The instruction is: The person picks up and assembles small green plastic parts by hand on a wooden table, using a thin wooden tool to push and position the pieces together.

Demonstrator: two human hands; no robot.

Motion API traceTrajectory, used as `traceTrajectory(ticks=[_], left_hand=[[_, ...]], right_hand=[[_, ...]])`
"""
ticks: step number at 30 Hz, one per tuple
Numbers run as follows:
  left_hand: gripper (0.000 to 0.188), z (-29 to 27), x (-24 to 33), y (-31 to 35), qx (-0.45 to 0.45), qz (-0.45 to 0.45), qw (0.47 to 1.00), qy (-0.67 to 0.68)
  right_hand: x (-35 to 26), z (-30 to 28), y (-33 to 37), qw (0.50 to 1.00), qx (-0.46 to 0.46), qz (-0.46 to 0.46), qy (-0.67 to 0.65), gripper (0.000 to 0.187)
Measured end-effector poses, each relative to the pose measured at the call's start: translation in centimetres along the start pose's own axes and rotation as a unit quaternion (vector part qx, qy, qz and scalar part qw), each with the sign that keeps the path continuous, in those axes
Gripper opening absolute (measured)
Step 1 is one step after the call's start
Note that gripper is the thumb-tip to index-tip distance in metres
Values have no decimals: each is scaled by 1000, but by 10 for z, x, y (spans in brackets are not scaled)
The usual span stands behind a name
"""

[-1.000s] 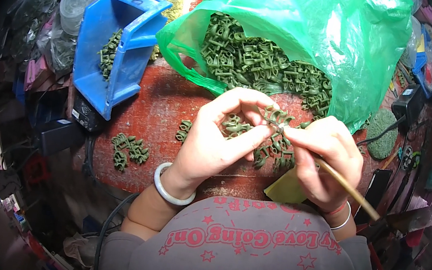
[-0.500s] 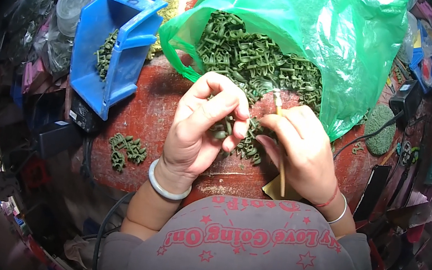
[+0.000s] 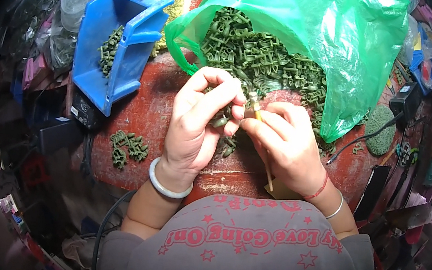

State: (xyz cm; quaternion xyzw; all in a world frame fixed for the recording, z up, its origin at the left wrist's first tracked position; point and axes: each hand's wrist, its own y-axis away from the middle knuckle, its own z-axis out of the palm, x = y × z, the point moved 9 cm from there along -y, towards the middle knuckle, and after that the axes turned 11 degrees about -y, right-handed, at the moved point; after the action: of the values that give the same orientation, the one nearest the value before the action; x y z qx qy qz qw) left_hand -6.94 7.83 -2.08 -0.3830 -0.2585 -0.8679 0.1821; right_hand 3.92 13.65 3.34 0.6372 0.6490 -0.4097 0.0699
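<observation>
While a small dark-green moulded plastic part [image 3: 222,120] sits pinched in the left hand [image 3: 195,126] fingertips over the middle of the round reddish-brown table [image 3: 141,113], the right hand [image 3: 286,145] grips a thin tan wooden stick [image 3: 263,152] with its tip at that part, knuckles up, both hands touching. Just behind them, a translucent green plastic bag [image 3: 339,42] lies open with a heap of dark-green plastic parts [image 3: 260,58] spilling toward the hands; an open-front blue plastic bin [image 3: 123,50] stands at back left. Free tabletop is left of the hands, apart from a small loose cluster of green parts [image 3: 127,147] near the front edge.
</observation>
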Motion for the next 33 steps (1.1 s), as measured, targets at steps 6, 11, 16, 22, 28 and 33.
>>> traceTrajectory(ticks=[6, 11, 16, 22, 28, 33], left_hand=[[10, -3, 3, 2, 17, 11, 999, -31], [10, -4, 4, 2, 22, 24, 999, -32], [10, -3, 7, 4, 23, 35, 998, -45], [10, -3, 8, 3, 35, 49, 996, -58], [9, -1, 13, 5, 34, 70, 994, -70], [10, 5, 9, 4, -1, 52, 978, -200]], right_hand=[[6, -10, 2, 998, 21, 31, -42, 25], [-3, 2, -6, 999, -19, 0, 26, 28], [-3, -5, -3, 999, 27, -16, 32, 26], [1, -2, -9, 1000, 5, -22, 16, 25], [1, 1, -4, 999, 20, -15, 20, 25], [8, -38, 0, 983, 162, 44, -79, 22]])
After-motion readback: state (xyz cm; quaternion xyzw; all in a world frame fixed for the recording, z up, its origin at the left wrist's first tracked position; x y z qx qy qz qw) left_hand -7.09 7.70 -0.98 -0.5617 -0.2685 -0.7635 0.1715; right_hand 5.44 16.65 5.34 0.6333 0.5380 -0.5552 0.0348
